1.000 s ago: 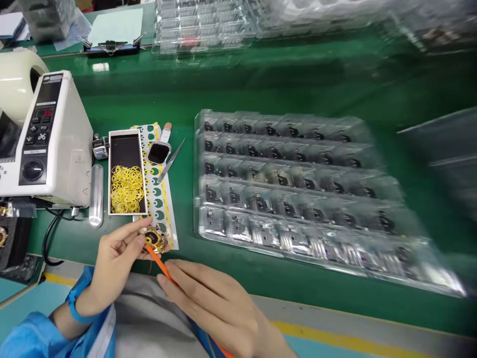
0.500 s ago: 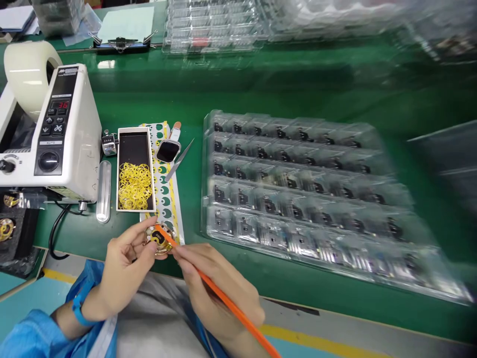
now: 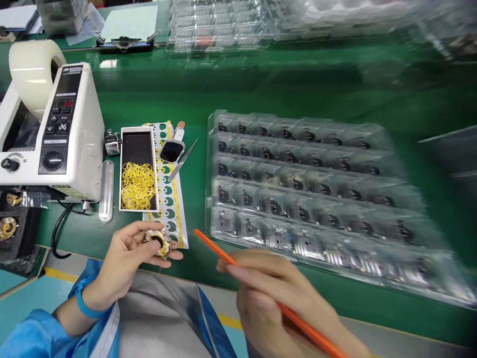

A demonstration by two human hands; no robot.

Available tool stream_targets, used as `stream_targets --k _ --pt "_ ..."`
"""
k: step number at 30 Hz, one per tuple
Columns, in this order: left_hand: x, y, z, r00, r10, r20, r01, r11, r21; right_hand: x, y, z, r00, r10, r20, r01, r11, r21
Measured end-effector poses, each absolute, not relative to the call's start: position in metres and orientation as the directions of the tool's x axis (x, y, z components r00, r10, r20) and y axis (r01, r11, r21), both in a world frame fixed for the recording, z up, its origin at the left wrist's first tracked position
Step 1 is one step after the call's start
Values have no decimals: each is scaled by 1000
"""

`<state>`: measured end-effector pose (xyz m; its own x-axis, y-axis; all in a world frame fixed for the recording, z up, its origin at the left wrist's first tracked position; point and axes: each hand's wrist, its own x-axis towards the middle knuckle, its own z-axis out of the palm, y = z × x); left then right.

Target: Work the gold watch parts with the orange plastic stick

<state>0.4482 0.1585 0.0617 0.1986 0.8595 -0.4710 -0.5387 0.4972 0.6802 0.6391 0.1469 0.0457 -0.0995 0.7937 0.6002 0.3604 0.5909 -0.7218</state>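
My left hand pinches a small round gold-rimmed part between thumb and fingers. Its face shows a black middle and yellow patches; the thumb covers some of it. To the right, clear of that part, my right hand grips a long thin orange stick like a pen, its tip pointing up and left. Just beyond my left hand lies a white sheet with punched shapes and yellow strips. On the sheet's left edge stands a white-rimmed black box with a heap of thin yellow rings.
A tape dispenser stands at left, beside a clear oblong strip and a small metal counter. A smartwatch and a pointed grey tool lie by the box. A large clear tray of black parts spans the right.
My right hand has drawn the orange stick off the round part, moving right and toward me. Fingers of my left hand now extend past the part's right side.
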Motion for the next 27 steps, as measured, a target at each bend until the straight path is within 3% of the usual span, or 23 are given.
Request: stream_targets --k 3,7,10,18,27 --pt "448 157 63 219 852 -476 -558 509 655 642 148 44 25 813 582 302 549 -780" --pt "448 150 59 208 880 -426 -525 468 711 636 151 45 19 863 505 276 481 -832" --pt "450 146 57 126 910 -395 -460 406 790 630 152 50 -17 844 536 364 504 -783" --pt "452 153 66 -4 920 -391 -236 379 895 613 150 61 -356 766 535 450 642 -621" --pt "446 144 61 -26 994 -108 94 110 990 586 151 52 -238 746 622 551 631 -546"
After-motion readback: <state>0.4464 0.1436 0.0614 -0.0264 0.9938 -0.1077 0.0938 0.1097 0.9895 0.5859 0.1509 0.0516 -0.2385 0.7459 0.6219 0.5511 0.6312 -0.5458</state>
